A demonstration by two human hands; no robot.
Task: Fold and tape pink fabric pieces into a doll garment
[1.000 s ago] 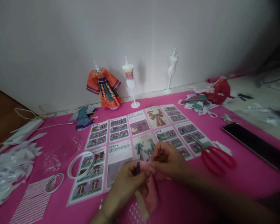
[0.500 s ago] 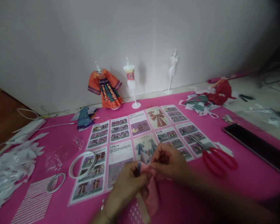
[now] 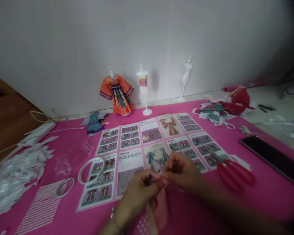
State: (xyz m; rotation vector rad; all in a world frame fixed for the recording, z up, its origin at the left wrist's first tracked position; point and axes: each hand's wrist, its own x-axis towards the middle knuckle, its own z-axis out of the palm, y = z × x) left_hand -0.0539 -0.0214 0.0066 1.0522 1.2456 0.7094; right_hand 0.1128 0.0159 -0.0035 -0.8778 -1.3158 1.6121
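Observation:
Near the front of the pink mat, a piece of pink fabric (image 3: 161, 206) hangs from both hands, with a dark blue bit at its upper left corner and a pale strip along its side. My left hand (image 3: 140, 189) is closed on its left part, thumb on top. On its upper right edge, my right hand (image 3: 180, 171) pinches with thumb and fingertips. Beneath and beyond the hands lies a printed instruction sheet (image 3: 131, 163) with pictures of doll clothes. Red-handled scissors (image 3: 231, 171) rest to the right, blades over the sheet's edge.
Two tape rolls, a large one (image 3: 81, 173) and a small one (image 3: 72, 186), lie left by a gem sheet (image 3: 42, 207). Along the wall stand an orange-robed mannequin (image 3: 119, 93) and two white ones. A phone (image 3: 271, 160) and fabric scraps (image 3: 214, 112) are at right, clear scraps (image 3: 17, 176) at left.
The whole view has shifted, so the background things appear further right. Both hands keep their hold on the pink fabric, with only slight movement of the fingers.

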